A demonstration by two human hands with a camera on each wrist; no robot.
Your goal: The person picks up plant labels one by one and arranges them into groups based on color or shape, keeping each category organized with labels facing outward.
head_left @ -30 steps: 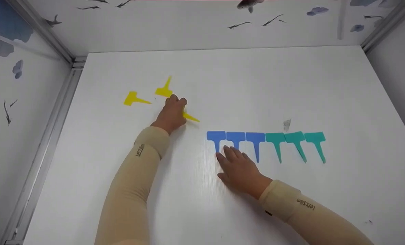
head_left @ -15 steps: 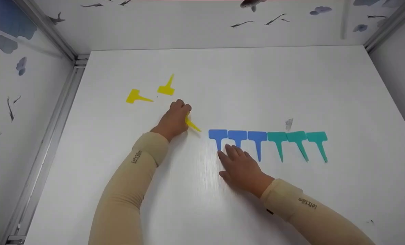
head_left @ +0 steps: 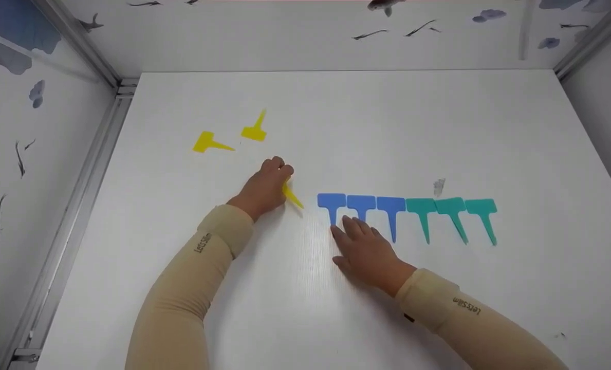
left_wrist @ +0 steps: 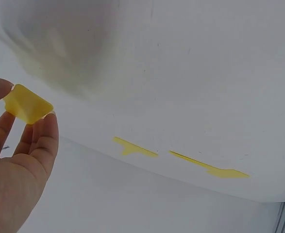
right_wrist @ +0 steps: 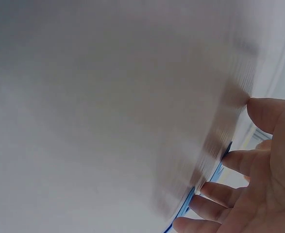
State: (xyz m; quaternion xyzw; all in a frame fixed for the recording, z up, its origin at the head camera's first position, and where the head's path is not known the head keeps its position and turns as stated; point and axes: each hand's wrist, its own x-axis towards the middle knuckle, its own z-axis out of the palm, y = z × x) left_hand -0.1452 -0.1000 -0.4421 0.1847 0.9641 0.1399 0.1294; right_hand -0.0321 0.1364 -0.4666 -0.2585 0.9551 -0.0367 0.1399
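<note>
My left hand pinches a yellow T-shaped plant label by its broad head, between thumb and fingertips. In the head view the label's pointed stem sticks out toward the lower right. Fingers spread, my right hand rests on the table over the stems of the left and middle blue labels. The left blue label, middle blue label and right blue label lie side by side, heads away from me. Green labels continue that row to the right, the middle one slightly tilted.
Two more yellow labels lie at the far left of the white table: one sideways label and one with its stem pointing away. White patterned panels enclose the back and sides. A grey smudge marks the tabletop above the green labels.
My left hand has moved toward me and slightly right with the yellow label, away from the other two yellow ones. The label's stem has turned more toward me. My right hand stays in place.
</note>
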